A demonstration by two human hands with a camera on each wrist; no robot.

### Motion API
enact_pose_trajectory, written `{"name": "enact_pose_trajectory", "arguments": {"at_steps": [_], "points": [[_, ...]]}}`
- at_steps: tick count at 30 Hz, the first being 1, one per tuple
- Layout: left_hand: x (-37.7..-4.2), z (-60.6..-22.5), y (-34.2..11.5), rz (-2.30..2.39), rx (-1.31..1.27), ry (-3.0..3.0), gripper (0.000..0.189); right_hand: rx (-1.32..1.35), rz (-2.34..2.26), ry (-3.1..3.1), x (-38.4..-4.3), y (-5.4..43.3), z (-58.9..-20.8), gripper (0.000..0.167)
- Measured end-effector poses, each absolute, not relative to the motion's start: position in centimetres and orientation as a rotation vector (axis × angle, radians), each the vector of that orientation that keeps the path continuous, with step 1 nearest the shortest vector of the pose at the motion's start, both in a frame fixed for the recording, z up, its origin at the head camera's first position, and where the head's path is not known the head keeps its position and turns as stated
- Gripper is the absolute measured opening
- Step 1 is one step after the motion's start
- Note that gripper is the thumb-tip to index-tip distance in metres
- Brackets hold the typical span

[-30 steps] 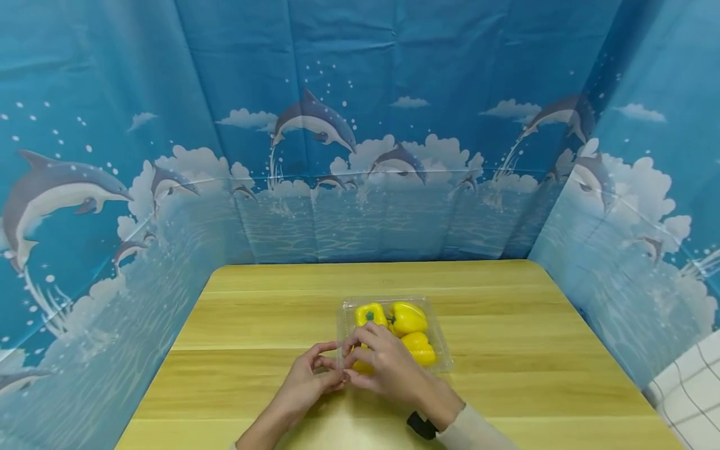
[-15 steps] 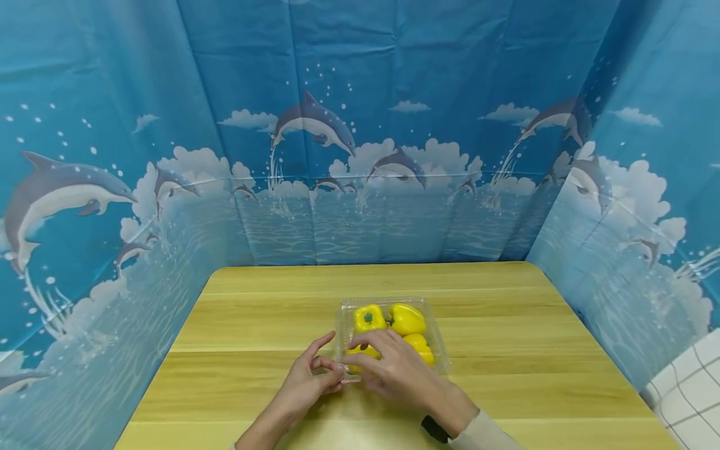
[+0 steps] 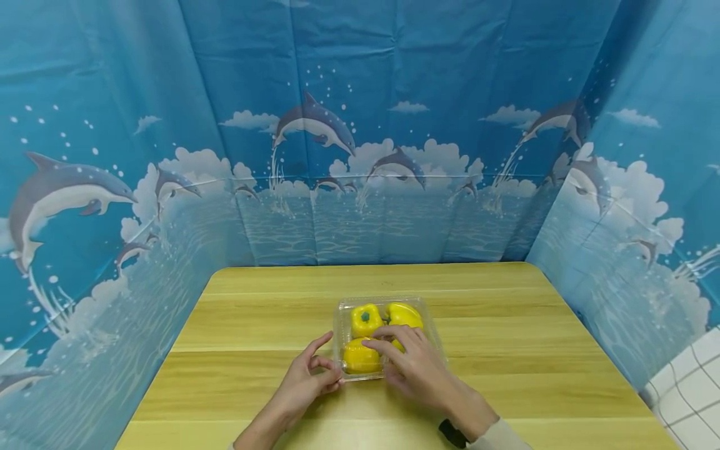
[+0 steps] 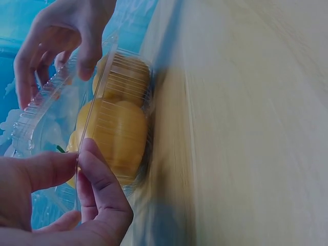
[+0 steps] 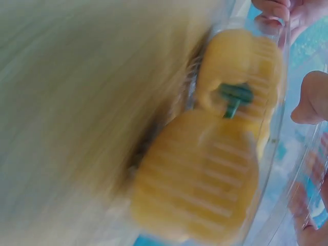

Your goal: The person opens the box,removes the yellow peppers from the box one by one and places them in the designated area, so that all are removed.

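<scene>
A clear plastic clamshell box holding several yellow bell peppers stands on the table with its lid down over them. My left hand pinches the rim at the front left corner between thumb and fingers, plain in the left wrist view, where the left thumb meets the rim. My right hand is over the front right part of the lid, fingers loosely bent and apart, thumb near the front rim. It covers most of the front right pepper. The right wrist view is blurred; a green stem shows on one pepper.
The box stands on a wood-grain table. Blue dolphin-print curtains enclose the back and both sides. A black band is on the right wrist. White gridded cloth or paper lies beyond the table's right edge.
My right hand has moved from the front left corner rightward along the front of the box, uncovering the front left pepper. The box has shifted slightly left; my left hand stays at the corner.
</scene>
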State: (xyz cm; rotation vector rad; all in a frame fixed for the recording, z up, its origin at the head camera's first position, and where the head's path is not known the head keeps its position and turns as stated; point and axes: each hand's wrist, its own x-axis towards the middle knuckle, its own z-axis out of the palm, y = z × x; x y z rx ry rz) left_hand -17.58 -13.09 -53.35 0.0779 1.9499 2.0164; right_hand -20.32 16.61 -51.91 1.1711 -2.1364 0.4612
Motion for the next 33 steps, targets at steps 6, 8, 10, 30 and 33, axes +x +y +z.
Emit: {"name": "enact_pose_trajectory", "arguments": {"at_steps": [6, 8, 10, 30, 33], "points": [[-17.5, -53.3, -13.4, 2.025, 0.078, 1.939, 0.093, 1.081, 0.512, -2.202, -20.3, 18.3, -52.3, 0.087], [-17.5, -53.2, -13.5, 2.021, 0.083, 1.940, 0.094, 1.056, 0.525, -2.216, -20.3, 18.8, -52.4, 0.087], [-17.5, -53.2, -13.5, 2.017, 0.089, 1.944, 0.094, 1.030, 0.527, -2.230, -20.3, 19.3, -52.5, 0.086], [-17.5, -52.8, -13.8, 1.991, 0.099, 1.932, 0.094, 0.930, 0.599, -2.383, -20.1, 21.5, -52.4, 0.070], [-17.6, -53.0, -13.8, 1.985, 0.104, 1.949, 0.094, 0.937, 0.604, -2.368, -20.3, 21.5, -52.2, 0.070]]}}
